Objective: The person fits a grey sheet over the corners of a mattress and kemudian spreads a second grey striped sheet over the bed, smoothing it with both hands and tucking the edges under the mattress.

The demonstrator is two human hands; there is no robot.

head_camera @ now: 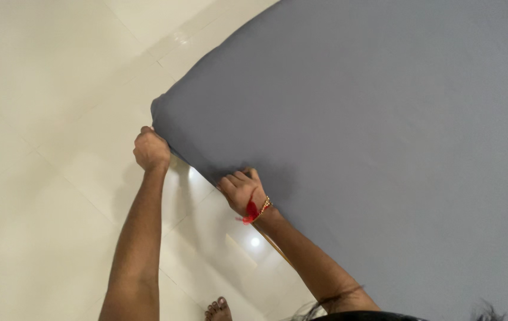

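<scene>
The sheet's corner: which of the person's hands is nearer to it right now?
Left. The left hand grips the edge of the grey sheet just below its corner. The right hand grips the same edge farther along, away from the corner.

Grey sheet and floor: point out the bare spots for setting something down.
The grey sheet lies bare to the right of the right hand. The white tiled floor is bare left of the left hand. It is crowded only along the sheet's edge, where both hands grip, and by the foot.

Soft indoor light, lamp glare on the glossy floor tiles [254, 241], slight blur.
</scene>
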